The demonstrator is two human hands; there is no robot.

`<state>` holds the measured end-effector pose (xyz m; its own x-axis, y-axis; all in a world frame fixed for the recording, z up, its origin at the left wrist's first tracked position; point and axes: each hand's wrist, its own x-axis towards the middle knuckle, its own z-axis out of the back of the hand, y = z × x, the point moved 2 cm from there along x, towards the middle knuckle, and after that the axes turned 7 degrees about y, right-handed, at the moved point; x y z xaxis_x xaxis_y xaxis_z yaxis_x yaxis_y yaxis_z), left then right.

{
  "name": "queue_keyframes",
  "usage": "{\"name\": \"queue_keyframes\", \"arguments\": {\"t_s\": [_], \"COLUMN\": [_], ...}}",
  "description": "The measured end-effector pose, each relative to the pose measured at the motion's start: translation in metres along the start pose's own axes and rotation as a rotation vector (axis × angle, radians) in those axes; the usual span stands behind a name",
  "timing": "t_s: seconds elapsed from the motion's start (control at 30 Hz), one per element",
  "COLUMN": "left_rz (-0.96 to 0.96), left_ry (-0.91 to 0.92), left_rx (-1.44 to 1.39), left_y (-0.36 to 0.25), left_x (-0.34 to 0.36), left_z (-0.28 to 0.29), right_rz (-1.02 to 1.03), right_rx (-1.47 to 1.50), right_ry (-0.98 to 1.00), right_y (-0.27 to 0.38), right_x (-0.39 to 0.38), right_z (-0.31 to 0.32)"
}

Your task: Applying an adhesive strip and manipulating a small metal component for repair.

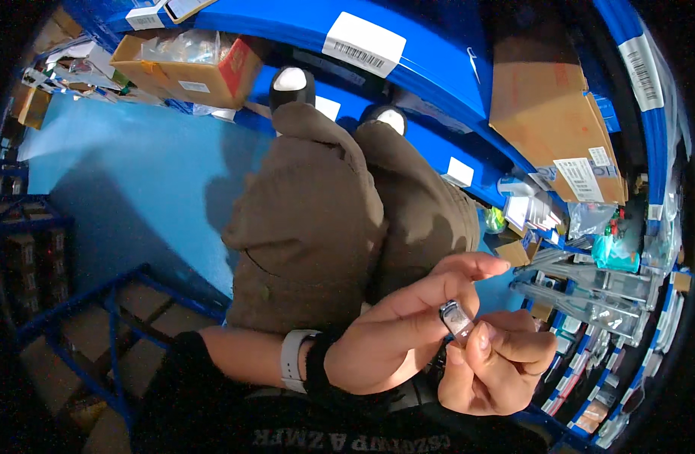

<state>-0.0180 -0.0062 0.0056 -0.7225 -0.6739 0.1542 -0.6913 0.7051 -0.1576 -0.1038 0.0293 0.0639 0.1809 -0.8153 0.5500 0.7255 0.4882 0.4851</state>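
Small clear-and-dark piece: sited right of the white watch strap. Blue shelf: above the strap. Carton: above and right of it. Left hand, right of the strap, holds the dark end; right hand, farther right, pinches the clear end. Piece judged light, stiff, slippery; grip by edges.

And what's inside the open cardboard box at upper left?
Clear plastic wrapping shows at the top of the box; whatever lies deeper is covered by that and the box's walls.
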Motion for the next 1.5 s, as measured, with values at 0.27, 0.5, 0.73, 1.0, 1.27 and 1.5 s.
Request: {"name": "queue_keyframes", "arguments": {"t_s": [0.27,0.5,0.73,1.0,1.27,1.5], "left_rz": [-0.016,0.049,0.152,0.114,0.192,0.135], "left_ry": [0.040,0.001,0.046,0.177,0.091,0.154], "left_rx": [0.049,-0.212,-0.332,-0.360,-0.385,-0.276], "left_y": [-0.001,-0.006,-0.006,0.004,-0.002,0.006], "left_x": [0.003,0.005,0.008,0.001,0.000,-0.003], "left_z": [0.001,0.003,-0.005,0.003,-0.004,0.007], "right_rz": [0.012,-0.155,0.099,0.355,0.368,0.428], "right_rx": [-0.041,-0.069,-0.181,-0.152,-0.160,-0.100], "right_ry": [0.029,-0.058,0.023,0.338,0.194,0.264], "right_y": [-0.001,-0.021,-0.052,-0.037,-0.023,-0.036], "right_x": [-0.002,-0.032,-0.020,0.023,0.039,0.044], "right_z": [0.005,0.034,0.078,0.067,0.027,0.038]}}
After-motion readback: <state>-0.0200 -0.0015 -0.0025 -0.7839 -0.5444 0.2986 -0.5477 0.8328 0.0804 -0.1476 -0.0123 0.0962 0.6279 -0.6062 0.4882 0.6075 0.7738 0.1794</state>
